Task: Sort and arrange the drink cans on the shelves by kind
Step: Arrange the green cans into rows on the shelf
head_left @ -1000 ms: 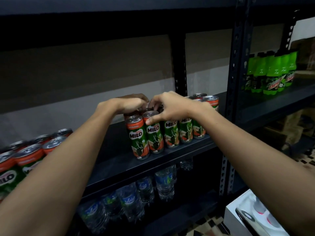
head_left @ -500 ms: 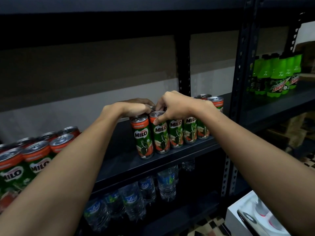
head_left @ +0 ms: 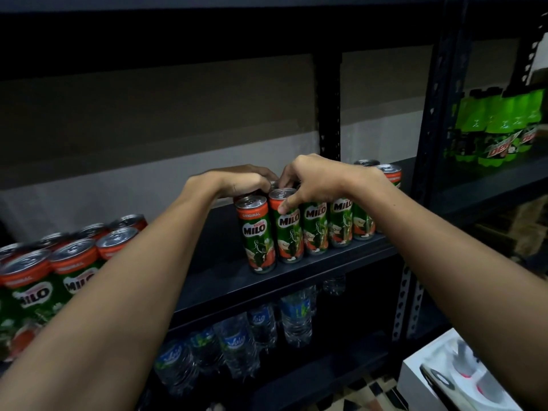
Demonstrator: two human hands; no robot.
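Nearest the camera, at lower left, a loose cluster of green-and-orange Milo cans (head_left: 59, 271) waits unsorted on the dark metal shelf (head_left: 231, 280). Farther in, a tidy upright Milo row (head_left: 314, 226) stands near the edge; the left hand (head_left: 240, 182) cups can tops behind it, the right hand (head_left: 308, 185) pinches one can's rim.

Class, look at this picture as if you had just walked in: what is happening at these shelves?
A person is arranging Milo cans on a dark metal shelf. Both arms reach to the row of cans at the middle. The left hand lies curled over the tops of cans behind the front one, and the right hand grips the second can from the left, thumb on its side. Another group of cans stands at the far left. Water bottles sit below; green bottles are at the right.
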